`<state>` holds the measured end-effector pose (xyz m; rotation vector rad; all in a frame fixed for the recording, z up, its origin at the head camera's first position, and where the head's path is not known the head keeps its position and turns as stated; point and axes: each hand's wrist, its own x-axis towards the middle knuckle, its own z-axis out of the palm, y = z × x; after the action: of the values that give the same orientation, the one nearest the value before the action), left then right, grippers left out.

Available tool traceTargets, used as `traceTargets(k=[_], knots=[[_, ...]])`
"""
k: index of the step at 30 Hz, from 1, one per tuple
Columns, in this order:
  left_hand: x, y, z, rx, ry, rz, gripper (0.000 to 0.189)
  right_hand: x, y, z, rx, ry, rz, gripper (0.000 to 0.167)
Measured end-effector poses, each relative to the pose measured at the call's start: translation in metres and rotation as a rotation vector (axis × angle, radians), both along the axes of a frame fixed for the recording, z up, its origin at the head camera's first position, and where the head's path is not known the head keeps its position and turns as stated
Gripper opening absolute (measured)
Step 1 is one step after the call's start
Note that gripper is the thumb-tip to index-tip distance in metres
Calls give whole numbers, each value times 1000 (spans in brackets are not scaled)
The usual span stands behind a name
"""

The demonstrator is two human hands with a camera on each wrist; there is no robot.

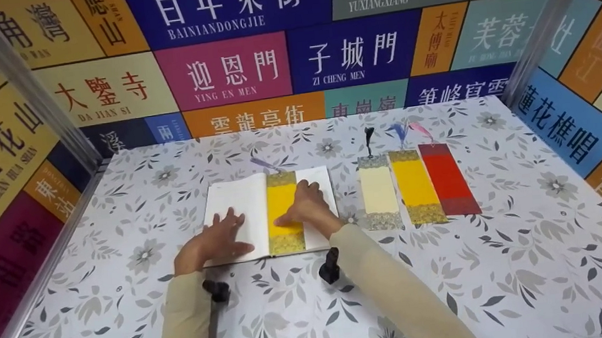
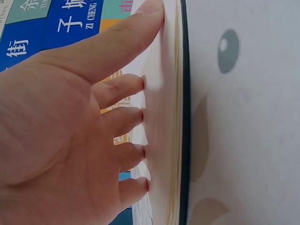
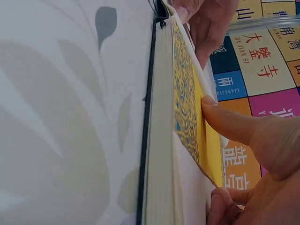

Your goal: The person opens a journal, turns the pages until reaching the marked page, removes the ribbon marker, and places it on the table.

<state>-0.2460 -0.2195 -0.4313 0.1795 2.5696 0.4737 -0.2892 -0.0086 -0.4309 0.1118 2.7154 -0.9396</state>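
Note:
An open book (image 1: 238,202) with white pages lies on the table. Along its gutter, flat on the right page, lies a yellow bookmark (image 1: 283,198) with patterned grey-gold ends and a bluish-purple tassel (image 1: 267,164) past the top edge. My left hand (image 1: 218,237) rests on the left page, fingers spread, fingertips touching the paper in the left wrist view. My right hand (image 1: 310,204) is over the bookmark. Its straight thumb (image 3: 229,119) presses the yellow surface, while its bent fingers (image 3: 222,204) touch down by the bookmark's right edge, partly hidden.
Right of the book lie three more bookmarks in a row: cream (image 1: 377,190) with a black tassel, yellow (image 1: 417,185) with a blue tassel, red (image 1: 450,177) with a pink tassel. Panels with printed place names (image 1: 230,68) enclose the floral-covered table (image 1: 294,324) at the back and sides.

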Motion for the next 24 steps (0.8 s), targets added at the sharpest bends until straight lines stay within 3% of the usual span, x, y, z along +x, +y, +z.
traceTargets(k=[5, 11, 17, 24], knots=[[-1, -2, 2, -26, 4, -8, 80, 3, -6, 2, -13, -4, -33, 93], [-6, 5, 3, -37, 5, -44, 81, 4, -1, 1, -16, 3, -92, 90], [-9, 6, 3, -52, 5, -48, 81, 6, 6, -3, -168, 42, -115, 90], [-4, 1, -1, -19, 24, -70, 82, 12, 9, -5, -336, 34, -7, 92]])
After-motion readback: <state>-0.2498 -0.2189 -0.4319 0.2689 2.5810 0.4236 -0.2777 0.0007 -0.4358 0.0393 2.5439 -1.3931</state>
